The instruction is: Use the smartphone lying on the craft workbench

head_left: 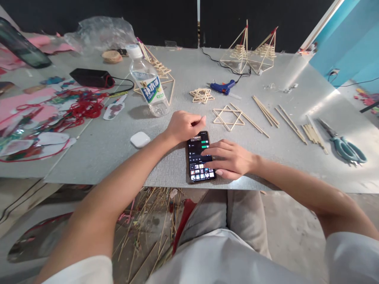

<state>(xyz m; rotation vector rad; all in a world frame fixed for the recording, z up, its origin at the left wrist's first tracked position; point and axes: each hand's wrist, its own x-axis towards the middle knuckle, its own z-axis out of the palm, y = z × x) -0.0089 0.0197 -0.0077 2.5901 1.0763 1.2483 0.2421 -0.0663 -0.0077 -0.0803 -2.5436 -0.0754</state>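
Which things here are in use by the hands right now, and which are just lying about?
In use: black smartphone with lit screen, under the left hand and right hand.

Lying about: clear plastic water bottle, white earbud case, blue glue gun, teal-handled scissors, flat wooden-stick star.

grey table (pixel 118 146), phone (pixel 200 157), bottle (pixel 149 86), perhaps scissors (pixel 345 144)

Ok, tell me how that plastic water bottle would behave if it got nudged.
The water bottle stands tall and narrow, so it probably tips easily. It looks nearly empty, so likely light. Being round, it would probably roll once down.
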